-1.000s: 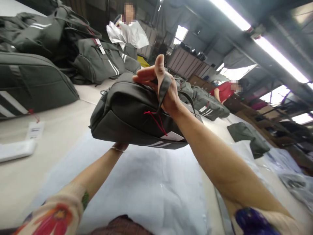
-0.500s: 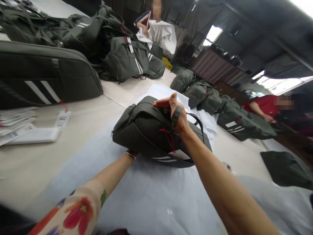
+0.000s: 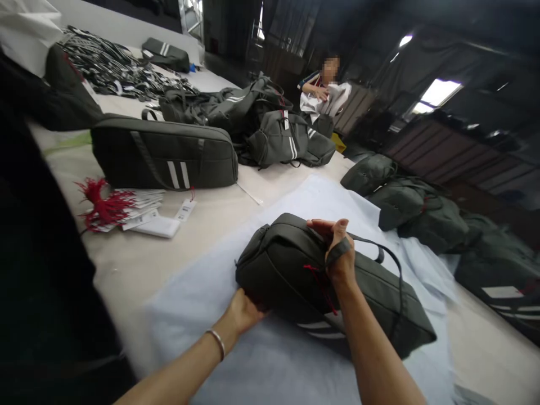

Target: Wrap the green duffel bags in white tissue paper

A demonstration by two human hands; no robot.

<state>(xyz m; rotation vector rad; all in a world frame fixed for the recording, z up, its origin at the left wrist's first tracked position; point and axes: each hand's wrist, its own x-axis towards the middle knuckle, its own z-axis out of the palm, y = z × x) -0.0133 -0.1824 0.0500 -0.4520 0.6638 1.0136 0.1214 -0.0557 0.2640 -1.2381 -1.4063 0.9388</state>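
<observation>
A dark green duffel bag [image 3: 291, 264] with white stripes and a red tag cord lies on a white sheet [image 3: 236, 365]. My left hand [image 3: 243, 313], a bracelet at its wrist, grips the bag's lower near edge at the left end; its fingertips are hidden beneath it. On top of the bag is my right hand [image 3: 342, 256], fingers stretched out along the fabric and thumb raised. A short strap loop [image 3: 337, 251] runs across that hand. Behind it a longer carry handle [image 3: 392, 261] arches over the bag.
At left stands another striped bag [image 3: 169, 152], beside a bundle of tags with red cords [image 3: 105, 205]. More bags [image 3: 278, 135] are piled behind, and a row [image 3: 430, 211] runs along the right. A co-worker [image 3: 316, 84] handles white material at the far side.
The view has swung left, so things sit farther right and lower. My left hand, mostly hidden under the bag before, now shows at its edge. My right hand keeps its place on top.
</observation>
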